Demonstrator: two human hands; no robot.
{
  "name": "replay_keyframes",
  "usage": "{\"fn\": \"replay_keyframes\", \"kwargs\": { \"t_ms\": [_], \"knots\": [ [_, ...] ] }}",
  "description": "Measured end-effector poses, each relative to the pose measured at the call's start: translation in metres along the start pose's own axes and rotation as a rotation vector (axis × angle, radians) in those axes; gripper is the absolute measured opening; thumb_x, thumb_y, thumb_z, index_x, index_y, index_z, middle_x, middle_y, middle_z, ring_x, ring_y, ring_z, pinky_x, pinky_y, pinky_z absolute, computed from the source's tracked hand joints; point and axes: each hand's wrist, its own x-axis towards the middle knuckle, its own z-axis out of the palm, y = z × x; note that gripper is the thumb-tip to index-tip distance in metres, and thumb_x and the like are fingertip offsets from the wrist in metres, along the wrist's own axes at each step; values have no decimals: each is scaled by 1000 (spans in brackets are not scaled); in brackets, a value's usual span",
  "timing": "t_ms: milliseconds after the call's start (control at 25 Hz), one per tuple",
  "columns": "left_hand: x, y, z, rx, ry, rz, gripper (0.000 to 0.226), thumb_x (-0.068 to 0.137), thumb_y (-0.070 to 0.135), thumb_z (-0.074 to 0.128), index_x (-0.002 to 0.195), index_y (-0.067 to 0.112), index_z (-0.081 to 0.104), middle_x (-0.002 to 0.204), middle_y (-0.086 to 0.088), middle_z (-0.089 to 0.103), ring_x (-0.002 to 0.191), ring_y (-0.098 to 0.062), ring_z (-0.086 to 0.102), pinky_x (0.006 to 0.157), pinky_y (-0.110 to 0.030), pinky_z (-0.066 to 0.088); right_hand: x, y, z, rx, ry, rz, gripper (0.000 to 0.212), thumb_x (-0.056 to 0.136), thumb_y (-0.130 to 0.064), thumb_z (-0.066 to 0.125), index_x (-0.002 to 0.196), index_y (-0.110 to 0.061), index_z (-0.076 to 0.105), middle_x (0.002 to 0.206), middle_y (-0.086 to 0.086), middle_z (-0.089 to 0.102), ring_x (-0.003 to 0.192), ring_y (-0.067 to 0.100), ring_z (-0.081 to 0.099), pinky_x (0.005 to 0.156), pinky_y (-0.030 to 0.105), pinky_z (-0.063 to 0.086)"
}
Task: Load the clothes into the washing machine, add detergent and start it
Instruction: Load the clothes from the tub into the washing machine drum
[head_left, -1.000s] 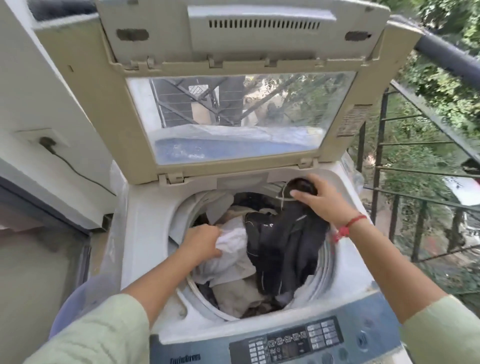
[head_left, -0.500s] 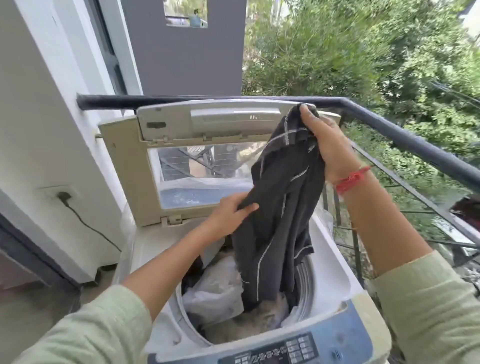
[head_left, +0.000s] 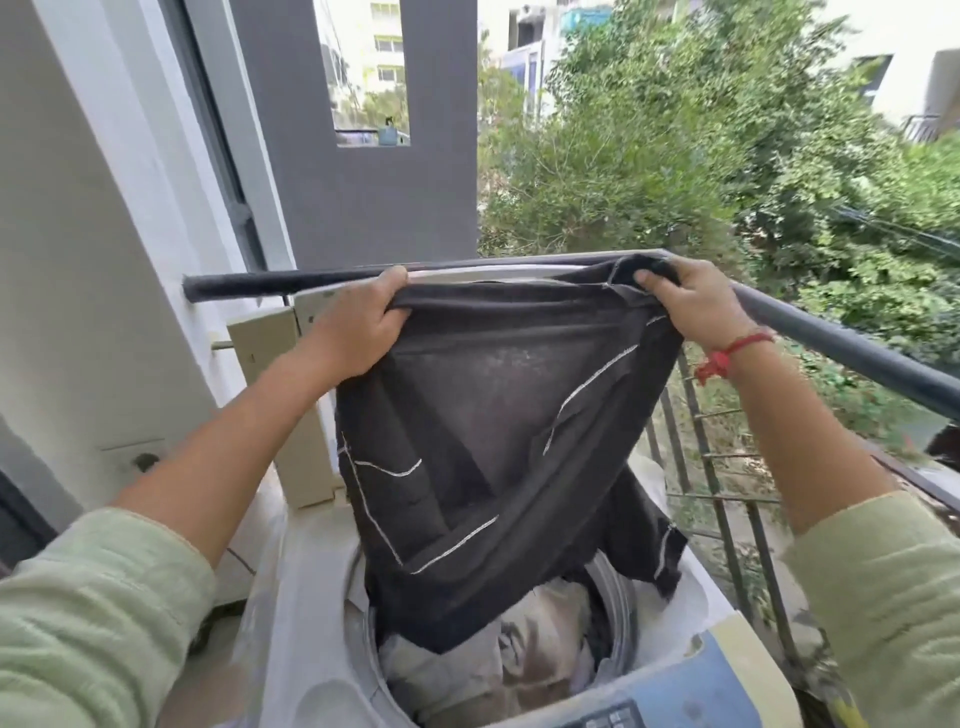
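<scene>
Two pale green sleeves frame the near edge. Between them the washing machine stands open, with pale clothes in its drum. Above the drum hangs a dark garment, stretched wide. The left hand grips its top left edge and the right hand pinches its top right corner. Farther off runs a black railing, with trees beyond.

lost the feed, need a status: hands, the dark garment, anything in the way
Left hand and right hand grip the dark garment by its top edge. It hangs spread over the drum, clothes already inside. Nothing blocks the opening.
</scene>
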Motion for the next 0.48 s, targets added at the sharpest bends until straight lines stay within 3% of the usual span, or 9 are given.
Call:
{"fn": "replay_keyframes", "kwargs": {
  "t_ms": [80, 160, 200, 280, 360, 440, 480],
  "knots": [
    [-5, -4, -9, 245, 55, 152, 30, 88, 34, 61, 96, 8, 48, 80, -13, 63, 75, -35, 61, 58, -33, 34, -6, -3, -4, -110, 194, -41, 22, 95, -21, 52, 103, -5, 64, 93, 15, 67, 85, 25, 59, 70, 25, 36],
    [-17, -4, 0, 310, 19, 266, 42, 84, 41, 64, 107, 10, 49, 91, -10, 65, 77, -33, 64, 58, -36, 44, -21, -16, 5, -90, 464, -176, 20, 96, -16, 48, 108, -4, 59, 91, 9, 64, 81, 20, 56, 68, 23, 35],
    [-29, -7, 15, 332, -60, 250, 41, 86, 34, 63, 118, 13, 49, 103, -9, 64, 85, -33, 65, 61, -39, 48, -31, -16, 16, -53, 431, -254, 17, 95, -10, 48, 108, -7, 58, 92, 2, 62, 80, 12, 55, 71, 21, 38],
    [-65, -20, 53, 419, -198, 203, 51, 82, 9, 62, 130, 18, 46, 111, -8, 61, 87, -32, 65, 59, -40, 52, -59, 2, 46, 87, -12, -288, 24, 91, 1, 50, 102, -17, 60, 95, -8, 62, 84, -3, 55, 83, 25, 46],
    [-107, -40, 89, 547, -272, 283, 59, 62, -3, 73, 115, 16, 54, 90, -8, 58, 65, -27, 62, 39, -32, 49, -92, 30, 73, 212, -440, -124, 28, 90, -1, 55, 98, -28, 62, 99, -12, 65, 91, -6, 59, 91, 34, 49],
    [-149, -55, 119, 603, -300, 363, 60, 57, -2, 67, 112, 17, 53, 80, -7, 54, 56, -23, 57, 32, -27, 43, -130, 58, 98, 144, -558, -120, 25, 90, -26, 60, 113, -35, 57, 108, -12, 61, 97, 1, 59, 92, 39, 49],
    [-167, -60, 132, 622, -316, 391, 61, 60, 0, 61, 117, 18, 49, 81, -7, 54, 56, -22, 55, 33, -26, 43, -149, 67, 108, -38, -569, -249, 39, 88, -42, 59, 125, -35, 49, 111, -9, 57, 94, 7, 59, 87, 39, 51]
  ]
}}
